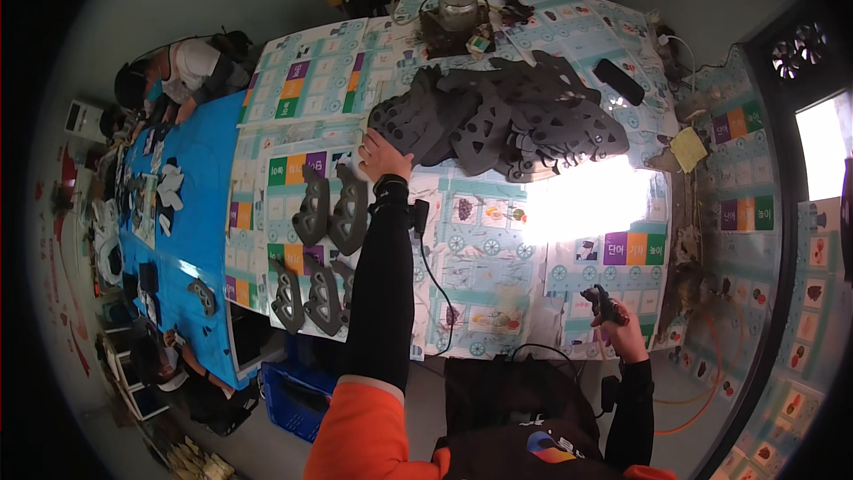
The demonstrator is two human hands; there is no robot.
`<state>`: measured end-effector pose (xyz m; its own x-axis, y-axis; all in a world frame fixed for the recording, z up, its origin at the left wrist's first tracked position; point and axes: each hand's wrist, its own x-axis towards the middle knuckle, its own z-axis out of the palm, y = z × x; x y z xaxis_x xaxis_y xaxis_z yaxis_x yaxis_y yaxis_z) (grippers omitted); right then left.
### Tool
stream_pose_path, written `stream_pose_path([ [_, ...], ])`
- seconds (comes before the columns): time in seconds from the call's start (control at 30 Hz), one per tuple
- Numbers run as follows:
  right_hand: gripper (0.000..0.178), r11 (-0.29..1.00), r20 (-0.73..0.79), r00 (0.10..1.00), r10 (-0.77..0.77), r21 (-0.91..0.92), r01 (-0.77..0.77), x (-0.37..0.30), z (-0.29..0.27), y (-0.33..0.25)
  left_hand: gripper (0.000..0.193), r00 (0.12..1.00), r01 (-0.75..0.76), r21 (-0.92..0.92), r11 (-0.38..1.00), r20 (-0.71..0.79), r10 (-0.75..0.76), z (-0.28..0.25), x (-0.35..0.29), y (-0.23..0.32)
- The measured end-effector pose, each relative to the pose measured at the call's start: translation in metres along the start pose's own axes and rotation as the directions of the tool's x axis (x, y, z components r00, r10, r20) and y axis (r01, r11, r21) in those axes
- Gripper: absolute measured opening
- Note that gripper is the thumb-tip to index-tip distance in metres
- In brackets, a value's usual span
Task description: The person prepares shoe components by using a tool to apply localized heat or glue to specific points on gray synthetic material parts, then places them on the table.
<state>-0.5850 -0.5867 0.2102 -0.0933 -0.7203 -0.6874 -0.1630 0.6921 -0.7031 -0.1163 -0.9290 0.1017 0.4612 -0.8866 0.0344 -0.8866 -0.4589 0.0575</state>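
Note:
My left hand [384, 157] reaches far over the table, its fingers spread against the left edge of a heap of dark grey cut-out pieces [484, 116]. These are flat and curved, with round and triangular holes, and look like foam. In my right hand [626, 335], near the front right edge, is a dark pistol-shaped tool [607, 307], its exact kind unclear. Left of my left forearm, several similar curved grey pieces [311, 204] lie apart in two rows; the forearm partly covers one in the nearer row.
A metal kettle [458, 9] stands at the back, with a black phone [619, 81] right of the heap. Two people work by the blue table [200, 187] at left. A blue crate [298, 398] sits below the front edge. Cables and an orange hose [713, 373] hang nearby.

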Motion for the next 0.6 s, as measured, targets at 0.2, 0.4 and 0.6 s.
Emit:
stream_pose_path([
  [0.2,0.037,1.000,-0.068,0.998,-0.004,0.009,0.005,-0.015,-0.011,0.019,0.077,0.991,-0.112,-0.017,0.994,0.065,0.113,-0.007,0.016,0.010],
  [0.4,0.035,1.000,0.012,0.999,-0.030,-0.010,0.030,0.002,-0.010,0.015,0.039,0.954,-0.275,-0.559,0.782,-0.061,0.293,-0.031,-0.028,-0.014],
  [0.6,0.042,0.989,0.148,0.986,-0.082,-0.113,0.099,0.010,-0.008,0.000,0.018,0.740,0.358,-0.884,0.300,0.465,0.487,-0.037,-0.231,-0.034],
])
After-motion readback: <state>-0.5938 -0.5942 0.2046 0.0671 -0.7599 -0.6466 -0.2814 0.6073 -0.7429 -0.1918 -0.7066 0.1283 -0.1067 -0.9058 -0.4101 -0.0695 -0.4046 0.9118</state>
